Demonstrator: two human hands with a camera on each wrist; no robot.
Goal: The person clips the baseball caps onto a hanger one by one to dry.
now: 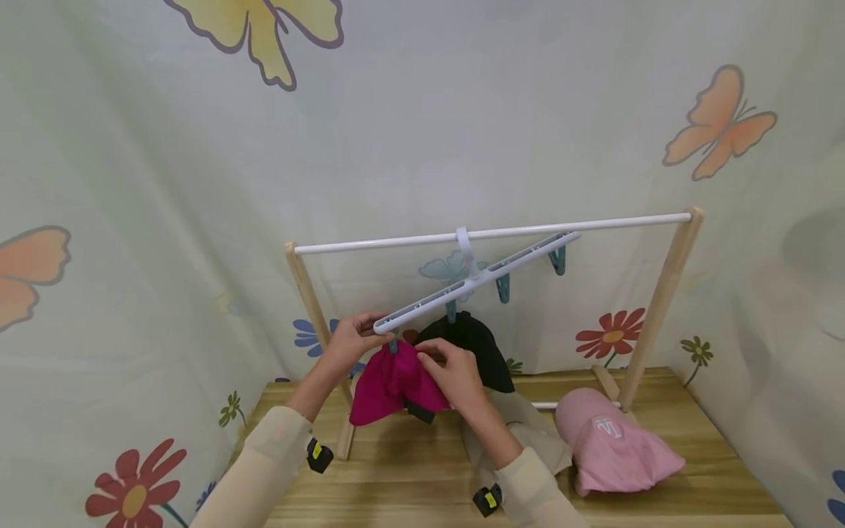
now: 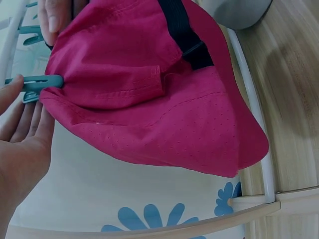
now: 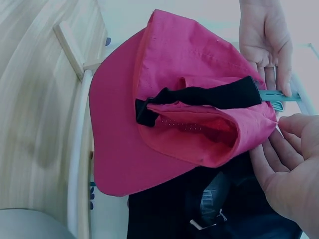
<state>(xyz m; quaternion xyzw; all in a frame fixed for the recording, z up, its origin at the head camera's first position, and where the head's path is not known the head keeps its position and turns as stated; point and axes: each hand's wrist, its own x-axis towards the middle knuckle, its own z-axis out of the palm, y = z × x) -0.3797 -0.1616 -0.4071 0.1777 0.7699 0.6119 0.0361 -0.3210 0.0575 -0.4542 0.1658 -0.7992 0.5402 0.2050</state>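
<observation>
Left grip (image 1: 350, 342) pinches the teal clip (image 2: 48, 81), right grip (image 1: 458, 372) the magenta cap (image 1: 397, 381), which a shallow bite could drop.

A wooden table (image 1: 396, 488) spreads beneath both hands, its light brown top striped with grain. The rack (image 1: 656, 319) stands on it: one foot below the left hand (image 1: 351, 340), the other well to the right of the right hand (image 1: 457, 372). A beige cap (image 1: 536, 429) lies on the table below the right hand, partly hidden by that forearm. Farther right of the same hand lies a pink cap (image 1: 617, 458) with white lettering, just beside the beige one; whether they touch is unclear.
</observation>
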